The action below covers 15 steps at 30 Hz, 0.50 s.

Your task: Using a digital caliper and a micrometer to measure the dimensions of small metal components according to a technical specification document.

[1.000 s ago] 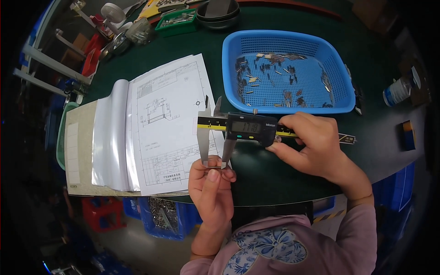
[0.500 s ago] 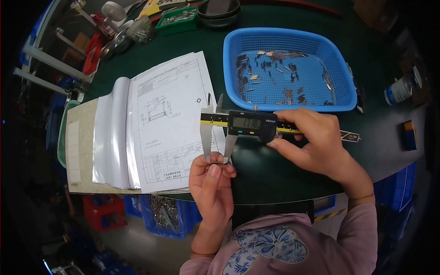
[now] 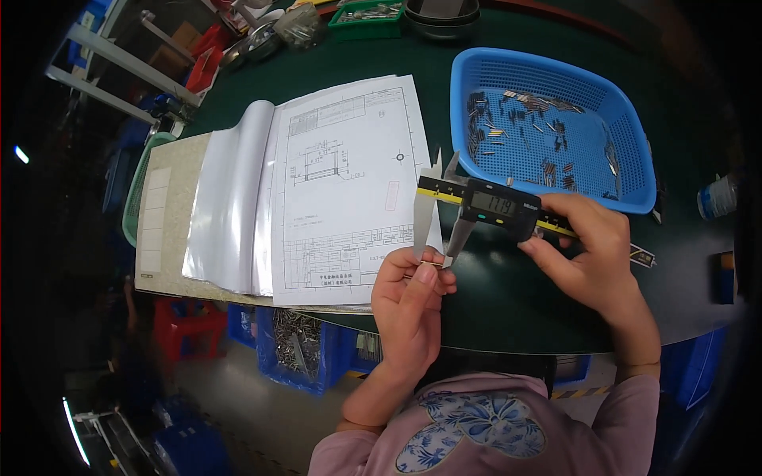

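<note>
My right hand [image 3: 597, 258] grips a black digital caliper [image 3: 496, 208] by its slider and beam, thumb underneath. Its display is lit and its long jaws point down toward me, slightly apart. Between the jaw tips lies a small thin metal pin [image 3: 432, 263], which the fingertips and thumb of my left hand [image 3: 409, 309] pinch. The fingers partly cover the pin. Left of the caliper, a sheet with a technical drawing [image 3: 333, 202] lies on an opened binder [image 3: 163, 214], beside a folded-back clear plastic sleeve [image 3: 230, 206].
A blue perforated basket [image 3: 644, 170] with many small metal pins stands beyond my right hand on the dark green table [image 3: 508, 317]. Dark bowls [image 3: 441, 30] and a green tray [image 3: 341, 30] sit at the back. Blue bins [image 3: 278, 373] and a red stool [image 3: 186, 325] are below the table edge.
The view has turned, so the table, basket and drawing appear farther right. The caliper slants down to the right a little more. Both hands keep their hold.
</note>
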{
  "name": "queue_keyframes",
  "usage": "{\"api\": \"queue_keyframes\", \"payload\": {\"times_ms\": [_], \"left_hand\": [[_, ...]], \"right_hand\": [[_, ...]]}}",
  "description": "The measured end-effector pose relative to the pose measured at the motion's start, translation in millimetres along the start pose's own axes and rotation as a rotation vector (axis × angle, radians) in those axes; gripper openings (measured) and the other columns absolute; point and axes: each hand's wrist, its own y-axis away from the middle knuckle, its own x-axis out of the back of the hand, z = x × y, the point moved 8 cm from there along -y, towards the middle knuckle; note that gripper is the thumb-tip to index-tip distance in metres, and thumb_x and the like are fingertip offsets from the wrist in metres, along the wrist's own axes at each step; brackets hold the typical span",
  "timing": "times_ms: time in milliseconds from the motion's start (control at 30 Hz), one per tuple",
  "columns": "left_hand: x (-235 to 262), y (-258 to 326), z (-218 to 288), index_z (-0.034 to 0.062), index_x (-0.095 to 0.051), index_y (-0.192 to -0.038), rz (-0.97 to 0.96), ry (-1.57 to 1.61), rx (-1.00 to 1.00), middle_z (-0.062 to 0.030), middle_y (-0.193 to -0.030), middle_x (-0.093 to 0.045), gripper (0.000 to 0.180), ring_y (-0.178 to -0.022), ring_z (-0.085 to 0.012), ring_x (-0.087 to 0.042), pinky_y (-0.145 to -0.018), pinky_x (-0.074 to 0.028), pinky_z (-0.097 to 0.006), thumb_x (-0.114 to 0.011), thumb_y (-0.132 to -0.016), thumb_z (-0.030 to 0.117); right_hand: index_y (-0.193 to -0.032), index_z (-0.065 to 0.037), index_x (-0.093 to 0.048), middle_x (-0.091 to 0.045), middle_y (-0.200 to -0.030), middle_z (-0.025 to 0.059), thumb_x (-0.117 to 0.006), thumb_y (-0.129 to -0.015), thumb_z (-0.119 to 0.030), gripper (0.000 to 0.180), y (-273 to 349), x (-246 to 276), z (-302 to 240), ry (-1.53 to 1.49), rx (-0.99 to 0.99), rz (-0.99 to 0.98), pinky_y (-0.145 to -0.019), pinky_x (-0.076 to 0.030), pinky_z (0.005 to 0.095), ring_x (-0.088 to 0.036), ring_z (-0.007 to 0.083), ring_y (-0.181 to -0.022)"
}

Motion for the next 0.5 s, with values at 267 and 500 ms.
{"api": "queue_keyframes", "payload": {"times_ms": [267,500], "left_hand": [[3.1,2.0,0.4,0.001,-0.047,-0.094,0.013,0.005,-0.001,-0.0073,-0.091,-0.053,0.013,-0.074,-0.011,-0.054,-0.068,-0.044,-0.023,-0.05,-0.083,0.006],[5.4,2.4,4.0,0.0035,-0.047,-0.093,0.056,-0.13,-0.019,-0.0057,-0.09,-0.051,0.011,-0.074,-0.0116,-0.051,-0.066,-0.041,-0.025,-0.048,-0.084,0.009]], "right_hand": [[-0.087,0.001,-0.058,-0.06,-0.073,0.0092,-0.071,-0.062,-0.012,0.031,-1.6,-2.4,-3.5,-0.012,-0.009,-0.046,-0.044,-0.044,0.0202,-0.058,0.0136,-0.058],[-0.086,0.0,-0.058,-0.058,-0.068,0.0074,-0.072,-0.061,-0.014,0.032,-2.8,-3.7,-2.4,-0.025,0.042,-0.02,-0.041,-0.039,0.022,-0.051,0.0131,-0.044]]}}
